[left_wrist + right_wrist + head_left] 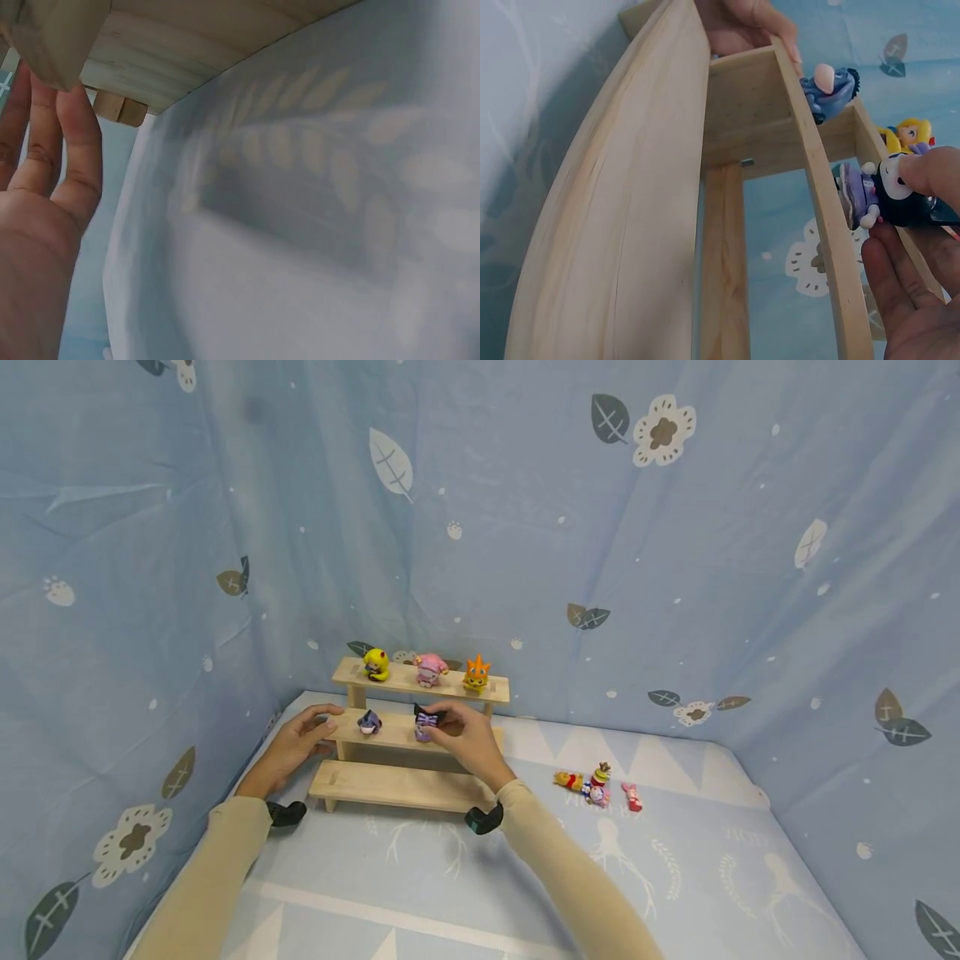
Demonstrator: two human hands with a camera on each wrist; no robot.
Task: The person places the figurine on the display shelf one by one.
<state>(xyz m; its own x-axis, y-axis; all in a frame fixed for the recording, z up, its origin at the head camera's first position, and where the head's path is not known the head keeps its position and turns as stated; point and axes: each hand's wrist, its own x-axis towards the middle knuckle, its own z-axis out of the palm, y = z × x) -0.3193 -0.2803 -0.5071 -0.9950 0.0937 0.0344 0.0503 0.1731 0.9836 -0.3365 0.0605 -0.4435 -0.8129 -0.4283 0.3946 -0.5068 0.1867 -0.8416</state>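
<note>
My right hand (468, 739) pinches a small toy figurine (425, 723) with a black hood and purple dress, at the middle step of a three-tier wooden shelf (408, 785). In the right wrist view the figurine (866, 196) is held by its head, its base close to the step's board; whether they touch I cannot tell. A blue-grey donkey figurine (369, 722) stands on the same step, to the left. My left hand (296, 743) grips that step's left end; the left wrist view shows its fingers (79, 127) against the wood, the thumb hidden.
On the top step stand a yellow-haired figurine (377, 665), a pink-hooded one (431, 669) and an orange-and-yellow one (476, 674). Right of the shelf, several figurines lie on the cloth, among them a yellow bear (567, 780) and a pink one (632, 797). Blue curtain (525, 568) hangs behind.
</note>
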